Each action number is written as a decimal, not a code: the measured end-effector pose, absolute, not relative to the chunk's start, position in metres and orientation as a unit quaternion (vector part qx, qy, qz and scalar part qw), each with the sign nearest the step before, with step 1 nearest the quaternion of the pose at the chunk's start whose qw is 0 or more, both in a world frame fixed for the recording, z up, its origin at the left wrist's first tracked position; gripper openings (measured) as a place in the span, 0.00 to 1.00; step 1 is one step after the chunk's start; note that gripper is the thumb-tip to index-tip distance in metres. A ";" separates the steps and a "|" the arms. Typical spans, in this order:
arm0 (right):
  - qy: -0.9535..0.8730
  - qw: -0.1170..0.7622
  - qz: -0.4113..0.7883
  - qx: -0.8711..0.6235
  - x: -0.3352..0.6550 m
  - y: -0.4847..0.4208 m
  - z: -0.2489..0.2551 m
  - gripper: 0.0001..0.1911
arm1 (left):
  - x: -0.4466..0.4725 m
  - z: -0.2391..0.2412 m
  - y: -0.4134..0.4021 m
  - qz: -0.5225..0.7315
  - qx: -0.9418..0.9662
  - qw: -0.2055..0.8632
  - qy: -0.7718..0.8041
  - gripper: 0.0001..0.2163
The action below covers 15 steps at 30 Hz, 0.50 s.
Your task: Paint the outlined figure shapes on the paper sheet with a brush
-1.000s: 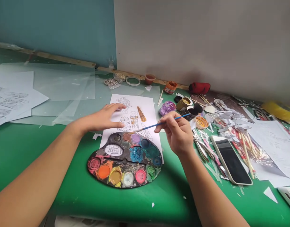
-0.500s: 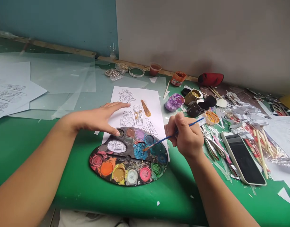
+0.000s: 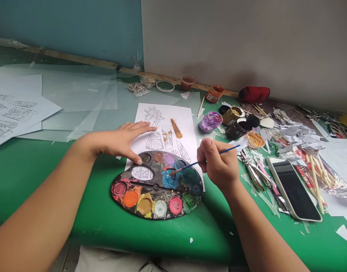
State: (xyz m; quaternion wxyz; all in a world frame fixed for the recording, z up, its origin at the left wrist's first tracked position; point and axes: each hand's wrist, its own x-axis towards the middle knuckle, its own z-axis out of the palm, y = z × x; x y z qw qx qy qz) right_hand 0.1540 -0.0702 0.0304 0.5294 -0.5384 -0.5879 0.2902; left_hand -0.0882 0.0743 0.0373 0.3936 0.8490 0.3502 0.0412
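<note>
My right hand (image 3: pixel 217 164) is closed round a thin blue-handled paintbrush (image 3: pixel 203 160). Its tip rests in the blue paint at the middle of a black oval palette (image 3: pixel 156 187) with several coloured wells. My left hand (image 3: pixel 121 141) lies open and flat, fingers stretched over a white sheet of outline drawings (image 3: pixel 167 130), with the thumb at the palette's top edge. One figure on the sheet is painted gold-brown.
Green table (image 3: pixel 34 170). Open paint pots, purple (image 3: pixel 210 121) and gold (image 3: pixel 231 115), stand behind the sheet. A phone (image 3: pixel 293 187) lies at the right among paper scraps, wooden sticks and metal tools. Clear plastic sheets and printed pages (image 3: pixel 11 113) cover the left.
My right hand has brought the brush down from over the drawing sheet into the palette's blue paint. The left hand has stayed on the sheet. The view has shifted slightly.
</note>
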 end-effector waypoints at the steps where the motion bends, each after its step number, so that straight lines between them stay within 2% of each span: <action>1: -0.586 0.536 0.285 -0.537 0.155 -0.070 0.030 0.33 | -0.088 0.038 0.074 0.042 0.848 0.394 0.351 0.40; 8: -0.532 0.633 0.268 -0.495 0.157 -0.071 0.029 0.30 | -0.087 0.040 0.074 0.023 0.853 0.385 0.351 0.44; 12: -0.566 0.600 0.244 -0.510 0.151 -0.071 0.034 0.29 | -0.088 0.041 0.073 0.057 0.835 0.412 0.359 0.38; 15: -0.575 0.589 0.233 -0.518 0.147 -0.072 0.036 0.29 | -0.088 0.044 0.073 0.046 0.834 0.414 0.361 0.39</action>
